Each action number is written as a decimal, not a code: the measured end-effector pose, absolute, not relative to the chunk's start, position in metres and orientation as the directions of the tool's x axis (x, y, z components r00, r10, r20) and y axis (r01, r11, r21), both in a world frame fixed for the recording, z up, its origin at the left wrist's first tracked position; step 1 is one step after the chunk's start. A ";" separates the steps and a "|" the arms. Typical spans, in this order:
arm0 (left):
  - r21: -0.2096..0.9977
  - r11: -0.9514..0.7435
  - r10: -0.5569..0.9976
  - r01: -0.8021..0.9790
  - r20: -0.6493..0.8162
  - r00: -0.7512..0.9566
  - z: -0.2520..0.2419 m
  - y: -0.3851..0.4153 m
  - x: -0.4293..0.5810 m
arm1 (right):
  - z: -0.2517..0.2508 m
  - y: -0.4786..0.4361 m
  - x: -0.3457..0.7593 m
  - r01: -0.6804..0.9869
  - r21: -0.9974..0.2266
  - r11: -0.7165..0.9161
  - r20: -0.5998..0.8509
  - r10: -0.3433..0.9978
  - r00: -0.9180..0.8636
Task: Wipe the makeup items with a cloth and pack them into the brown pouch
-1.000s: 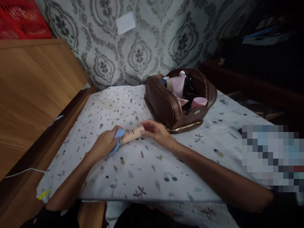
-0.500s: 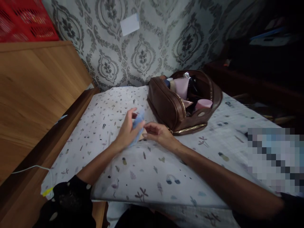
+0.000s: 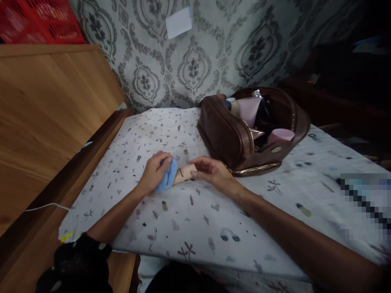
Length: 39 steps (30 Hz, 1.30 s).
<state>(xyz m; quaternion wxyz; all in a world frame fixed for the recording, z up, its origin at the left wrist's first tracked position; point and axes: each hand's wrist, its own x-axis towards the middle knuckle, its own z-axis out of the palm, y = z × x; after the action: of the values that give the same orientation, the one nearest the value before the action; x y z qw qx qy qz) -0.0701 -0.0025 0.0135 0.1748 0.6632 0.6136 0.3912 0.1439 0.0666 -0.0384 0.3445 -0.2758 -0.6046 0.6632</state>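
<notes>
A beige cosmetic tube [image 3: 185,173] lies on the patterned cloth [image 3: 189,219] in the middle of the table. My left hand [image 3: 154,173] is closed around a small blue cloth [image 3: 167,181] and presses it against the tube's left end. My right hand [image 3: 210,170] pinches the tube's right end with its fingertips and holds it down. An open brown leather toiletry bag [image 3: 232,140] stands just behind my right hand, with pink tubes and dark bottles sticking out of it.
A wooden cabinet [image 3: 45,110] rises along the left, with a red crate [image 3: 36,20] on top and a white cable [image 3: 45,206] near the table's corner. Patterned wallpaper [image 3: 195,61] backs the table. Dark furniture [image 3: 336,81] stands at the right.
My left hand with the blue cloth rose off the tube towards the bag half a second ago and has come back down on the tube's left end. My right hand stayed on the tube.
</notes>
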 end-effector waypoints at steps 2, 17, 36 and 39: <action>0.825 -0.093 0.956 0.558 0.231 -0.181 0.017 0.001 -0.071 | -0.037 0.066 0.144 -0.123 -0.991 -0.044 0.041 0.789 -0.613; 0.385 -0.294 0.954 0.875 0.059 0.294 0.011 -0.015 -0.057 | -0.038 0.065 0.144 -0.158 -0.987 0.014 0.108 0.785 -0.610; -0.322 -0.399 0.780 0.859 0.373 0.502 0.013 -0.046 -0.103 | -0.025 0.053 0.142 -0.077 -0.918 0.390 0.348 0.696 -0.628; -0.518 -0.437 0.672 0.736 0.357 0.649 0.032 -0.041 -0.104 | -0.019 0.048 0.145 0.057 -0.827 0.560 0.392 0.645 -0.656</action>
<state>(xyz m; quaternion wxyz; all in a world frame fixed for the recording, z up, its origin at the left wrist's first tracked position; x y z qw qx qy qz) -0.1038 -0.0408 0.0325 -0.3298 0.8461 0.4158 0.0487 0.1452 0.0483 -0.0192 0.3534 -0.2168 -0.8093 0.4161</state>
